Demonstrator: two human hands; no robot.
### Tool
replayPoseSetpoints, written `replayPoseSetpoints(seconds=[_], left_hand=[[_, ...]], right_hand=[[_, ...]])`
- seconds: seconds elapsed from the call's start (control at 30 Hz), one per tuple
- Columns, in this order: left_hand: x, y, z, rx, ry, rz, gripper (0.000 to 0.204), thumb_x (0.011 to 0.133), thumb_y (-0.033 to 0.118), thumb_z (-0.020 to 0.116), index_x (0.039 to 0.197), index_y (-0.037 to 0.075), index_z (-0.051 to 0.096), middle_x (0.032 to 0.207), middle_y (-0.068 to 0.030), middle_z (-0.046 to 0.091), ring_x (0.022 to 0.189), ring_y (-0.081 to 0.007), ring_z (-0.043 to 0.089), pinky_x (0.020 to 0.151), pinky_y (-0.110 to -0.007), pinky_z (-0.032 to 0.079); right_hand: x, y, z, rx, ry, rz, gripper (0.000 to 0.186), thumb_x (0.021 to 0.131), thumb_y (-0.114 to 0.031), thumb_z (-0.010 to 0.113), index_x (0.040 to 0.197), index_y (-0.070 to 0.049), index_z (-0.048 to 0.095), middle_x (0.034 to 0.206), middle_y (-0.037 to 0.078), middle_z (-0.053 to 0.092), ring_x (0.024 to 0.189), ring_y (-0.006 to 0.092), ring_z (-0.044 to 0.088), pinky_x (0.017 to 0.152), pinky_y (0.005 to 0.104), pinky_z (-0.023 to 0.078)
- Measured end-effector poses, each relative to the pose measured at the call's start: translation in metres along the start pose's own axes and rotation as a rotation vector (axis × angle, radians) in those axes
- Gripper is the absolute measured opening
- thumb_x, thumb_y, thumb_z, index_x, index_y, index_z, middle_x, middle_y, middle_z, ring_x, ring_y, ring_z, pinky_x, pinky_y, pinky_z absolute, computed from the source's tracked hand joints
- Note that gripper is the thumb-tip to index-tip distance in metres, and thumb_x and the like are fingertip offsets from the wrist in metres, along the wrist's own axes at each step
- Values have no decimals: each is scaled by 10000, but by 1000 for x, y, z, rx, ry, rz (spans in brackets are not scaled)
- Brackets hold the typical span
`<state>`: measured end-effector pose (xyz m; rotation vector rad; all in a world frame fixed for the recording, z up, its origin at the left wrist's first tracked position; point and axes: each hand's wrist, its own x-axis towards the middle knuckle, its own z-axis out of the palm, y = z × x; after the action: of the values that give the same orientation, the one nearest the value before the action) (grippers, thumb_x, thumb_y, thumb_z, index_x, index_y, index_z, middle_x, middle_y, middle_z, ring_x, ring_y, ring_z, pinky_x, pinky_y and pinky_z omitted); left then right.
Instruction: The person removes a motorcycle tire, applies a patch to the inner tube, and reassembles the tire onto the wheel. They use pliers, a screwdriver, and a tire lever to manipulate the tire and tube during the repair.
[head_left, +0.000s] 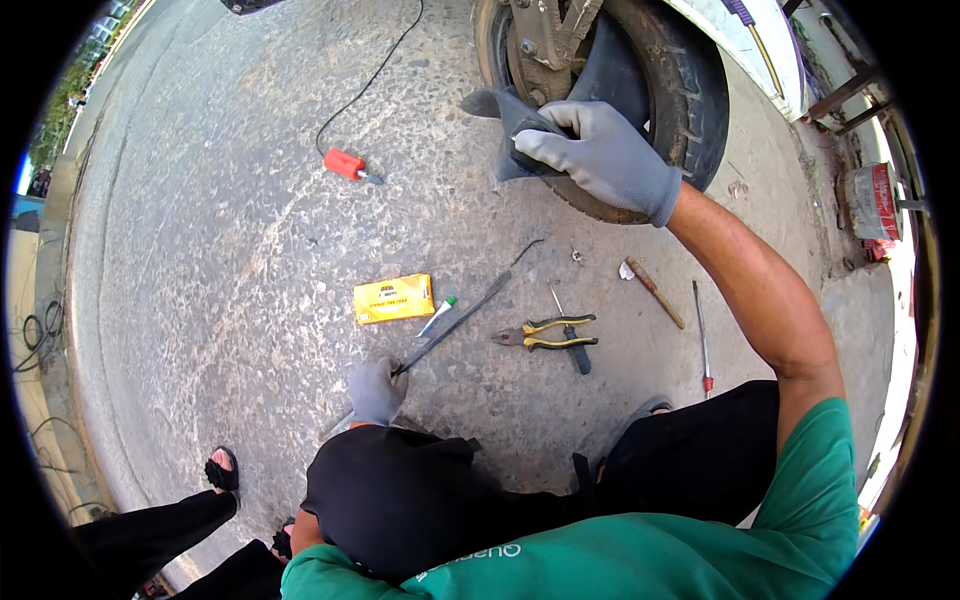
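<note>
My right hand (600,155), in a grey glove, is closed on a black rubber inner tube (492,130) pulled out at the tyre (690,110) of a dirty wheel. My left hand (378,392), also gloved, grips the lower end of a long dark metal lever (450,330) angled over the pavement. Around them lie a yellow box (393,298), a small white tube with a green cap (436,315), yellow-black pliers (545,331) over a black-handled tool (578,362), a wooden-handled tool (660,300) and a long rod with a red handle (705,350).
A red object (345,163) on a black cord lies at the upper left, and a small metal piece (577,255) near the wheel. A worn bucket (868,205) stands at right. Another person’s legs (170,530) and sandalled foot (222,468) are at lower left.
</note>
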<state>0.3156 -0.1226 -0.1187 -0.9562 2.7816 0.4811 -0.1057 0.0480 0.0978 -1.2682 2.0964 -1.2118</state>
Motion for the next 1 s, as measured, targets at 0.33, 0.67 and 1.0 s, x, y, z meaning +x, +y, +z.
replayPoseSetpoints(seconds=[0.33, 0.67, 1.0], left_hand=[[-12, 2, 4, -46, 2, 70, 254, 795, 263, 815, 961, 88, 738, 903, -176, 705, 880, -391, 686, 794, -504, 537], [-21, 2, -7, -621, -139, -213, 191, 899, 134, 752, 1035, 19, 681, 794, -88, 701, 756, -202, 695, 692, -367, 541], [16, 49, -73, -1180, 15, -254, 188, 981, 168, 734, 1011, 11, 636, 727, -9, 650, 564, -72, 598, 503, -231, 452]], right_hand=[[5, -6, 3, 58, -63, 48, 337, 1044, -309, 669, 930, 5, 712, 785, -36, 560, 754, 70, 478, 711, 275, 437], [2, -3, -4, 111, -112, 71, 277, 1012, -236, 710, 1136, 11, 724, 893, 39, 669, 837, 100, 583, 818, 283, 508], [7, -14, -17, 19, -161, 12, 337, 963, -162, 686, 1239, 32, 688, 975, 25, 675, 875, 86, 573, 834, 272, 497]])
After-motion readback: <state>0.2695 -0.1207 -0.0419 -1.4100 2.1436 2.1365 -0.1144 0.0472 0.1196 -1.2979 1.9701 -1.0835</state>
